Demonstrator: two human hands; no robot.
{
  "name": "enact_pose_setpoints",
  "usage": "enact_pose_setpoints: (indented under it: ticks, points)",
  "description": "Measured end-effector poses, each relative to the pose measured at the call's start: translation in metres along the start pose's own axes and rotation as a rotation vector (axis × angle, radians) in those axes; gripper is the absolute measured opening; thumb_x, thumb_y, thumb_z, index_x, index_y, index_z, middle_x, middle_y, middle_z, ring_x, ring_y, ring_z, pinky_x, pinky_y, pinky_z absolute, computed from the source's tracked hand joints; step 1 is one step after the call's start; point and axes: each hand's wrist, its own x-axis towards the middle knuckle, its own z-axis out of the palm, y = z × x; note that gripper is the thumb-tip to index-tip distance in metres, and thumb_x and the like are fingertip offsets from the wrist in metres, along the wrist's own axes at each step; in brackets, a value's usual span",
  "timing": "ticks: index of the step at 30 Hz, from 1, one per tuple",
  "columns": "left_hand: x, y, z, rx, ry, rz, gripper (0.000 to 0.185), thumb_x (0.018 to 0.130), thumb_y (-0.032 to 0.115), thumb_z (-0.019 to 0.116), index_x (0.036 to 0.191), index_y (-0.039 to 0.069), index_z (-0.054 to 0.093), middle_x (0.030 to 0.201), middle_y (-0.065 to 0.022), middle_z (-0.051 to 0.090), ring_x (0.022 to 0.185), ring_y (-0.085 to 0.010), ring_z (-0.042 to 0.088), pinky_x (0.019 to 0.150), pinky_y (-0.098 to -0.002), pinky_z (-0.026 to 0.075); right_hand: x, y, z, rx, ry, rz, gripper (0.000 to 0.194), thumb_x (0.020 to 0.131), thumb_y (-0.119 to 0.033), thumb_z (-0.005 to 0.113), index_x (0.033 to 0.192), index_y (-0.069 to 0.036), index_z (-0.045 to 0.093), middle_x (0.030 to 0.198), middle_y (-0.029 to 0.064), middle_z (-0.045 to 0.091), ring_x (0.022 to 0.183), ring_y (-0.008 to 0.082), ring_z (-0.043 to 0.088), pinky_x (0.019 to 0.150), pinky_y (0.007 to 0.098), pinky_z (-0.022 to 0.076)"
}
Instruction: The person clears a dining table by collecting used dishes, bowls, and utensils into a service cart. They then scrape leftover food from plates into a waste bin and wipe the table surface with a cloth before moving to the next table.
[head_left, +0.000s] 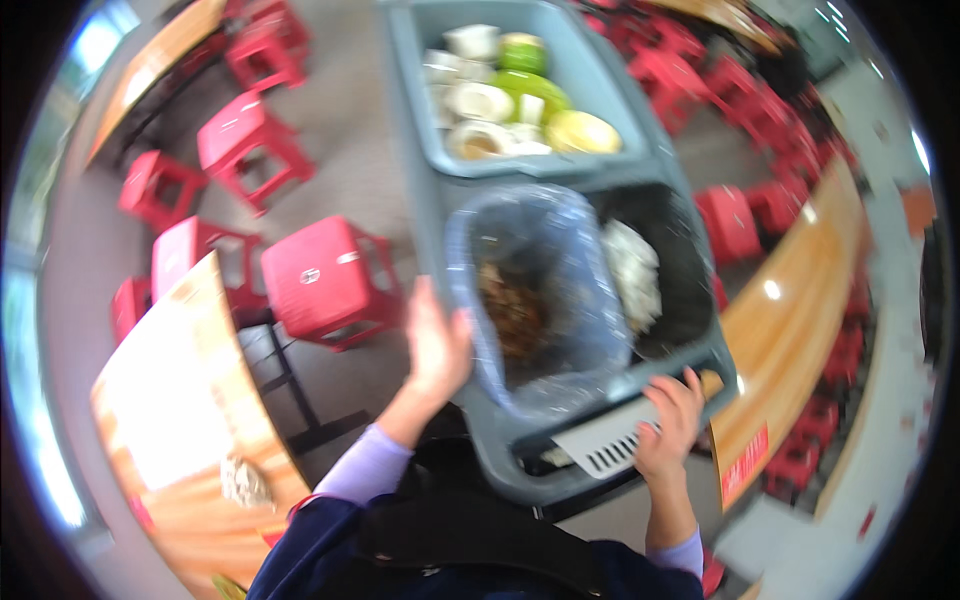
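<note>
A grey plastic utility cart (439, 196) stands before me. My left hand (439, 349) is at its left edge, thumb and fingers apart, beside a bin lined with a blue plastic bag (600, 300) that holds brown food scraps (514, 307). My right hand (667, 424) is at the near right corner, fingers over the end of a white slotted plastic piece (611, 442); blur hides how firmly it holds. A black bin (679, 300) with crumpled white material (634, 274) lies right of the lined bin. A blue-grey tub (622, 105) beyond holds white cups, green dishes and a yellow bowl (583, 133).
A wooden table (262, 420) with a crumpled cloth or tissue (245, 484) is close on the left, near several red plastic stools (322, 277). Another wooden table (795, 285) runs along the right, with more red stools (727, 225) beyond the cart.
</note>
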Motion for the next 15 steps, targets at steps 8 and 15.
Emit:
enact_pose_setpoints:
  ticks: [8, 15]
  points:
    - [0.029, 0.015, -0.012, 0.054, -0.064, -0.116, 0.069, 0.083, 0.027, 0.062, 0.134, -0.007, 0.030, 0.119, -0.0279, 0.049, 0.107, -0.0420, 0.051, 0.088, -0.0483, 0.044, 0.007, 0.001, 0.013, 0.050, -0.295, 0.251, 0.031, 0.086, -0.016, 0.054, 0.112, 0.000, 0.055, 0.120, 0.0173, 0.051, 0.113, 0.0368, 0.045, 0.100, 0.0454, 0.0321]
    - [-0.105, -0.020, -0.105, -0.194, 0.335, -0.200, 0.041, 0.089, 0.026, 0.056, 0.118, -0.001, 0.051, 0.110, -0.0198, 0.054, 0.106, -0.0365, 0.050, 0.090, -0.0417, 0.042, 0.020, -0.014, 0.009, -0.143, -0.325, -0.150, 0.028, 0.087, -0.004, 0.054, 0.113, 0.006, 0.050, 0.118, 0.0211, 0.050, 0.113, 0.0364, 0.048, 0.097, 0.0409, 0.0346]
